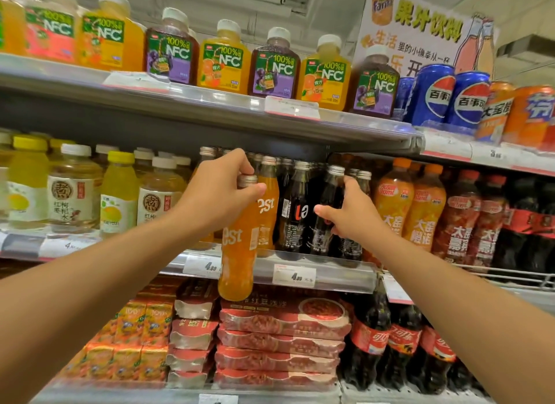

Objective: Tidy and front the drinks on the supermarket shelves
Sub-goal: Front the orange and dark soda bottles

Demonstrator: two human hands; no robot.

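Note:
My left hand (220,190) grips an orange "est" bottle (238,253) by its neck, just under the silver cap. The bottle hangs in front of the middle shelf's edge (336,276), its base below the shelf lip. A second orange est bottle (267,211) stands on the shelf behind it. My right hand (350,214) is closed around a dark cola est bottle (326,217) standing on the same shelf. Another dark bottle (292,211) stands to its left, and more silver-capped bottles fill the rows behind.
NFC juice bottles (223,59) and Pepsi cans (435,98) line the top shelf. Yellow and pale tea bottles (73,193) stand at the left, orange and red soda bottles (423,205) at the right. Boxed packs (279,340) and Coca-Cola bottles (372,340) fill the bottom shelf.

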